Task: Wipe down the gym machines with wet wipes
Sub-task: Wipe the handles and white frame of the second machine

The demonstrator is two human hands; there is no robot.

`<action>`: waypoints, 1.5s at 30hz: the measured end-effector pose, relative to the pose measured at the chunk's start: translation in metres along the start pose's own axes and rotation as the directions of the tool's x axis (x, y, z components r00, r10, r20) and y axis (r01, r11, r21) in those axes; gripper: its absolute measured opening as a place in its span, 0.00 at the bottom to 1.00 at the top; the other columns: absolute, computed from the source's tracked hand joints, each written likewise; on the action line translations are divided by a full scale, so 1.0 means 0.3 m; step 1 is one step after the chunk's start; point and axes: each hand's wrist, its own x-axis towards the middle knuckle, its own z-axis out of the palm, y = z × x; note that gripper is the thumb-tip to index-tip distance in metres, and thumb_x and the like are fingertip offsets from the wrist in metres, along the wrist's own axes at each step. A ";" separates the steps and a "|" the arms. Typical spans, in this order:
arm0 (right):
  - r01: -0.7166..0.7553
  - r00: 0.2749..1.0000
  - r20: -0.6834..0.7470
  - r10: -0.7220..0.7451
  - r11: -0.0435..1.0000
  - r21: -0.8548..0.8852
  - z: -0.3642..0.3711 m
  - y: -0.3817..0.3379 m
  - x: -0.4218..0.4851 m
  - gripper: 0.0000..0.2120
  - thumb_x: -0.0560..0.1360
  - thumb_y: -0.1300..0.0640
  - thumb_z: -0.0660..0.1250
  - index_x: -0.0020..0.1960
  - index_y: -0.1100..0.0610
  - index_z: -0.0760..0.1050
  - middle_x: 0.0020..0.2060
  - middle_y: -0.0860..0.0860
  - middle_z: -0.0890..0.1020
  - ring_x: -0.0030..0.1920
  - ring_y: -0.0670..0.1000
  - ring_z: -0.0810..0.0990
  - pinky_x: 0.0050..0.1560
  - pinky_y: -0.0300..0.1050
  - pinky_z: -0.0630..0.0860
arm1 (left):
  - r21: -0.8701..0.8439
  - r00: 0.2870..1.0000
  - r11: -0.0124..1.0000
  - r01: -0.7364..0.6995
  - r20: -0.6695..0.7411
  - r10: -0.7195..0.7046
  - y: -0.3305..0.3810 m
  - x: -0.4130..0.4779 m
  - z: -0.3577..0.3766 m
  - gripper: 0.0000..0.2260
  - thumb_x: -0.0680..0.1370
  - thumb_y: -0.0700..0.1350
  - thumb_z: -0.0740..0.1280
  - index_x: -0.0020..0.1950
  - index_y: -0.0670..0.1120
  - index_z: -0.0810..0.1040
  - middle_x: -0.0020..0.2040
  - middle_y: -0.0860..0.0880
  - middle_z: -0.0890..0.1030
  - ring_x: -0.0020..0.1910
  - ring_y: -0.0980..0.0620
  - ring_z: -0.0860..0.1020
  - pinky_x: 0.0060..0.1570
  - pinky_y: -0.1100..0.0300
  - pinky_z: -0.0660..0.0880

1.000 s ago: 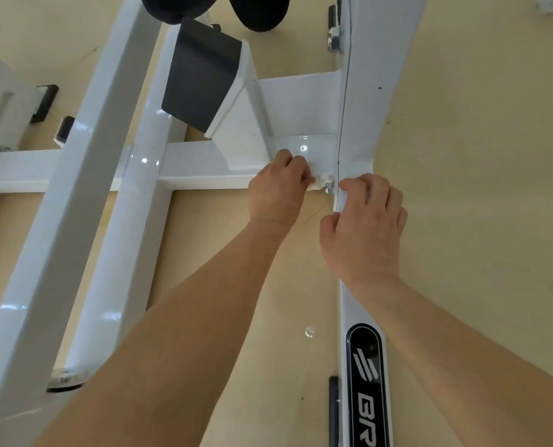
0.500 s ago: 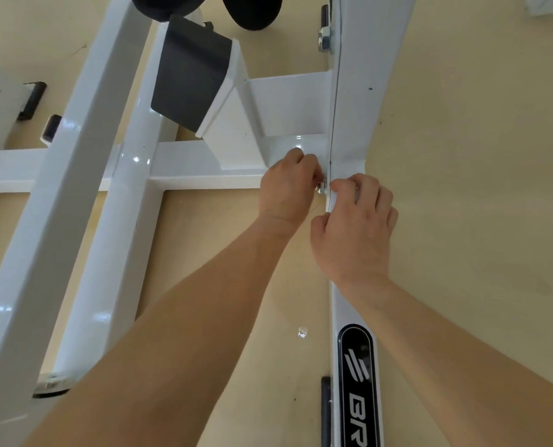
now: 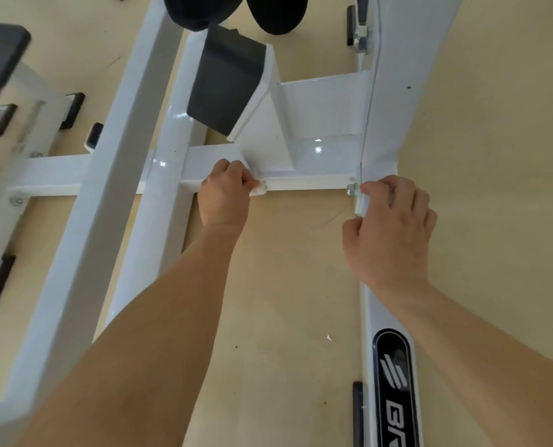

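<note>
A white steel gym machine frame (image 3: 307,182) lies below me, with a low crossbar running left to right. My left hand (image 3: 225,191) presses a small crumpled white wet wipe (image 3: 259,189) against the crossbar's front edge, left of its middle. My right hand (image 3: 391,227) grips the edge of the long right base beam (image 3: 378,304) just beside a bolt (image 3: 351,188) at the joint. No wipe shows in the right hand.
A black pad (image 3: 226,79) on a white bracket rises above the crossbar, two black rollers behind it. A thick slanted white post (image 3: 85,221) crosses the left side. Another machine's feet stand far left. Beige floor (image 3: 288,285) lies between the beams.
My left hand has slid the wipe leftward along the crossbar, away from the bolt at the joint. The right hand has kept its grip on the base beam.
</note>
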 end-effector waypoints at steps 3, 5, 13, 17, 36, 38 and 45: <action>-0.005 1.000 0.011 0.005 1.000 -0.001 0.000 0.001 0.001 0.21 0.68 0.60 0.67 0.61 0.57 0.74 0.59 0.56 0.73 0.58 0.62 0.70 0.54 0.56 0.66 | 0.023 0.994 0.994 0.107 -0.024 -0.107 -0.072 0.006 -0.040 0.06 0.77 0.45 0.72 0.43 0.44 0.79 0.44 0.49 0.76 0.40 0.48 0.75 0.40 0.59 0.70; -0.005 1.000 0.015 0.005 1.000 0.003 0.001 -0.002 0.003 0.21 0.68 0.60 0.67 0.61 0.57 0.74 0.59 0.56 0.73 0.59 0.62 0.69 0.55 0.57 0.66 | 0.010 0.979 0.980 0.199 -0.037 -0.199 -0.123 0.014 -0.069 0.05 0.77 0.44 0.72 0.43 0.44 0.79 0.44 0.50 0.75 0.41 0.48 0.75 0.43 0.59 0.69; -0.001 1.000 0.002 0.001 1.000 0.005 0.005 -0.007 0.007 0.21 0.67 0.61 0.67 0.60 0.56 0.74 0.58 0.57 0.72 0.58 0.60 0.67 0.53 0.58 0.66 | -0.083 0.971 0.969 0.233 -0.040 -0.237 -0.177 0.018 -0.063 0.03 0.76 0.42 0.71 0.44 0.44 0.79 0.44 0.50 0.77 0.42 0.48 0.76 0.40 0.63 0.67; 0.004 1.000 0.000 -0.004 1.000 -0.006 0.012 -0.010 0.005 0.21 0.67 0.62 0.67 0.60 0.56 0.73 0.58 0.58 0.71 0.58 0.61 0.67 0.53 0.58 0.66 | -0.135 0.990 0.981 0.137 0.002 -0.138 -0.143 0.023 -0.056 0.05 0.75 0.45 0.74 0.44 0.45 0.81 0.44 0.51 0.78 0.42 0.52 0.76 0.44 0.63 0.73; 0.002 1.000 0.019 -0.002 1.000 -0.008 0.012 -0.013 0.006 0.22 0.66 0.62 0.68 0.61 0.57 0.73 0.59 0.59 0.71 0.59 0.62 0.66 0.54 0.60 0.66 | -0.204 0.965 0.964 0.173 -0.159 -0.207 -0.211 0.034 -0.087 0.09 0.82 0.40 0.64 0.58 0.44 0.82 0.57 0.50 0.82 0.56 0.52 0.79 0.53 0.75 0.67; -0.001 1.000 0.025 0.001 1.000 -0.013 0.009 -0.013 0.007 0.22 0.66 0.63 0.69 0.61 0.58 0.73 0.59 0.59 0.71 0.59 0.62 0.66 0.54 0.60 0.66 | -0.146 0.987 0.984 0.098 -0.111 -0.115 -0.215 -0.006 -0.064 0.12 0.84 0.43 0.62 0.63 0.45 0.81 0.64 0.50 0.81 0.64 0.53 0.76 0.63 0.64 0.70; 0.008 1.000 0.021 -0.008 1.000 -0.025 0.010 -0.016 0.004 0.22 0.67 0.62 0.68 0.61 0.58 0.73 0.58 0.59 0.71 0.59 0.62 0.67 0.53 0.59 0.65 | -0.032 0.992 0.999 -0.022 0.121 0.025 -0.131 0.001 -0.012 0.20 0.86 0.44 0.53 0.78 0.46 0.65 0.79 0.50 0.63 0.79 0.50 0.59 0.76 0.54 0.58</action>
